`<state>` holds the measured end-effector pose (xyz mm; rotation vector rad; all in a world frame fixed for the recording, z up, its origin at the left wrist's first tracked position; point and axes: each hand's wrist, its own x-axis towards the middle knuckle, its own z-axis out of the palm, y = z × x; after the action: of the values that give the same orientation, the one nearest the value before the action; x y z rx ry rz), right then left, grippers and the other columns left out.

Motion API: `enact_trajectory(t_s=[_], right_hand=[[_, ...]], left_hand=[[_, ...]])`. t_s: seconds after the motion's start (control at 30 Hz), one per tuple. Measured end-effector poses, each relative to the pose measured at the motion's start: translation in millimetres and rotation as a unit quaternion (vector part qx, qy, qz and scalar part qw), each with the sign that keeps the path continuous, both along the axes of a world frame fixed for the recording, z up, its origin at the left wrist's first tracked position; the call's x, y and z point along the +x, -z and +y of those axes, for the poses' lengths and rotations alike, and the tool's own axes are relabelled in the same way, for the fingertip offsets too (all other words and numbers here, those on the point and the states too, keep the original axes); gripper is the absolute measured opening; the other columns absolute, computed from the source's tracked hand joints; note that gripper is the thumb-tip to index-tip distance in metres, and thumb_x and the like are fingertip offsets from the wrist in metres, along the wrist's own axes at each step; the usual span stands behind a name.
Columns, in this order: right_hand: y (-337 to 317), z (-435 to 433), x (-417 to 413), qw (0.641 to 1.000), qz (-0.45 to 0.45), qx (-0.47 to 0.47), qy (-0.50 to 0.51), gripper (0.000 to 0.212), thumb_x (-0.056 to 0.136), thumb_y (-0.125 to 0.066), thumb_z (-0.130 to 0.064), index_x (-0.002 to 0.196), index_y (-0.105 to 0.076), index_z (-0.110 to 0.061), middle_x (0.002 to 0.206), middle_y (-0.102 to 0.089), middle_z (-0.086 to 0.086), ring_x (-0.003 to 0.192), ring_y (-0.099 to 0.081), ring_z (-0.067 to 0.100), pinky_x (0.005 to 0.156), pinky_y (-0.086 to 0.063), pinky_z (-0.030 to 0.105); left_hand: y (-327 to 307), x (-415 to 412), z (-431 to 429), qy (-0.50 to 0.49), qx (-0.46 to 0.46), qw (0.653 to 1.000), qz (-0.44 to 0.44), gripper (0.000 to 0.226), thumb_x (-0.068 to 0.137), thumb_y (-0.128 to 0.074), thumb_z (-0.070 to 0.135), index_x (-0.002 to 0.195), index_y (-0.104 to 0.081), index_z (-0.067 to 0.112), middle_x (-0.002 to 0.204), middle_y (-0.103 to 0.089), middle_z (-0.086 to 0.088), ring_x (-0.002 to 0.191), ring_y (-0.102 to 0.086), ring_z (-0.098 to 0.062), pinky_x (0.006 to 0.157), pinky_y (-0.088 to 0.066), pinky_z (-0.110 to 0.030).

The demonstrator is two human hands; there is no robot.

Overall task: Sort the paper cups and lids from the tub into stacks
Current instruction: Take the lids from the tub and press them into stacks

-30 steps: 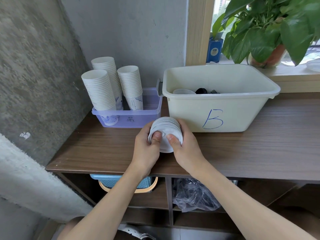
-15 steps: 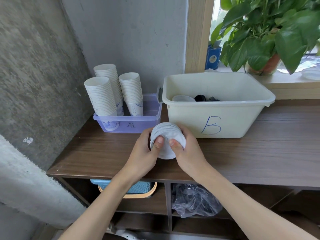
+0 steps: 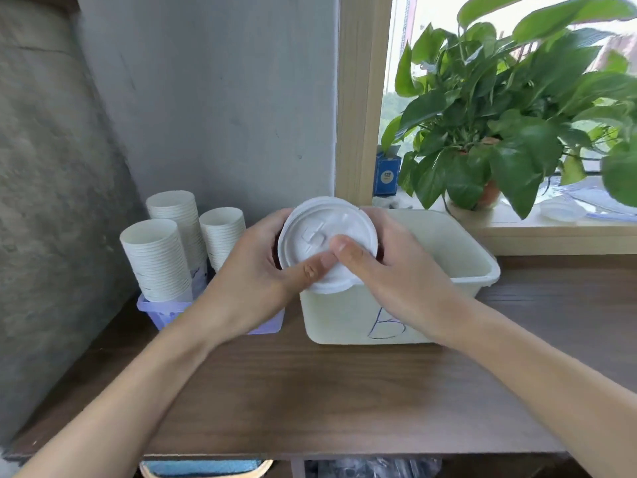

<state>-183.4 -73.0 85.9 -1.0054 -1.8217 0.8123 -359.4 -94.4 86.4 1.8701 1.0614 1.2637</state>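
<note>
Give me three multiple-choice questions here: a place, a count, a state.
1. The cup stacks stand: A in the purple tray B on the windowsill C on the floor
2. Cup stacks number: A two B three C five
3. The white lids are: A on the table B held in both hands C in the tray
Answers: 1 A, their bases sit in it; 2 B, three rims show; 3 B, left hand and right hand grip them.

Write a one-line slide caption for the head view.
Left hand and right hand grip white lids by the tub, beside stacked paper cups.
</note>
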Motion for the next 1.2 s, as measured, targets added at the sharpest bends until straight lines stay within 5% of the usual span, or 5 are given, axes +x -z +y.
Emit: enact_trajectory(t_s=[0.3,0.7,0.8,0.93,1.2], right_hand=[[-1,90,52,0.984,-0.146,-0.1,-0.029,0.037,0.099,-0.042,-0.034,0.119,-0.061,-0.009,0.106,-0.07,0.001,0.091,-0.069,0.007,0.084,-0.056,0.028],[37,141,75,0.924,-0.322,-0.196,-0.072,0.014,0.093,-0.061,-0.024,0.106,-0.068,-0.023,0.085,-0.073,-0.008,0.069,-0.067,0.003,0.064,-0.054,0.018],[38,141,76,0.901,-0.373,-0.19,-0.111,0.014,0.093,-0.06,-0.017,0.102,-0.069,-0.022,0.093,-0.071,-0.014,0.066,-0.067,0.014,0.064,-0.055,0.029],[33,141,81,0.848,-0.467,-0.197,-0.156,0.023,0.095,-0.053,-0.008,0.11,-0.066,-0.021,0.064,-0.056,-0.042,0.054,-0.057,0.011,0.057,-0.047,0.022],[36,142,83,0.803,-0.513,-0.234,-0.194,0.03,0.094,-0.054,-0.015,0.122,-0.061,-0.024,0.058,-0.048,-0.049,0.051,-0.054,-0.005,0.051,-0.041,0.01]], left_hand=[[9,3,93,-0.093,-0.044,0.993,0.05,0.009,0.088,-0.072,0.021,0.085,-0.065,0.025,0.058,-0.063,0.03,0.055,-0.058,0.012,0.048,-0.038,-0.004],[41,2,134,-0.09,-0.041,0.989,0.111,0.037,0.077,-0.078,0.036,0.112,-0.066,0.036,0.1,-0.07,0.027,0.095,-0.065,0.005,0.077,-0.049,-0.019],[43,2,135,-0.082,-0.031,0.988,0.125,0.039,0.075,-0.08,0.046,0.111,-0.066,0.037,0.099,-0.07,0.028,0.093,-0.065,0.006,0.076,-0.048,-0.021],[45,2,137,-0.079,-0.019,0.987,0.138,0.041,0.067,-0.07,0.053,0.107,-0.065,0.043,0.097,-0.067,0.035,0.093,-0.063,0.011,0.073,-0.045,-0.017],[48,3,138,-0.076,-0.029,0.989,0.124,0.039,0.064,-0.07,0.055,0.102,-0.064,0.047,0.094,-0.067,0.035,0.089,-0.063,0.011,0.073,-0.047,-0.023]])
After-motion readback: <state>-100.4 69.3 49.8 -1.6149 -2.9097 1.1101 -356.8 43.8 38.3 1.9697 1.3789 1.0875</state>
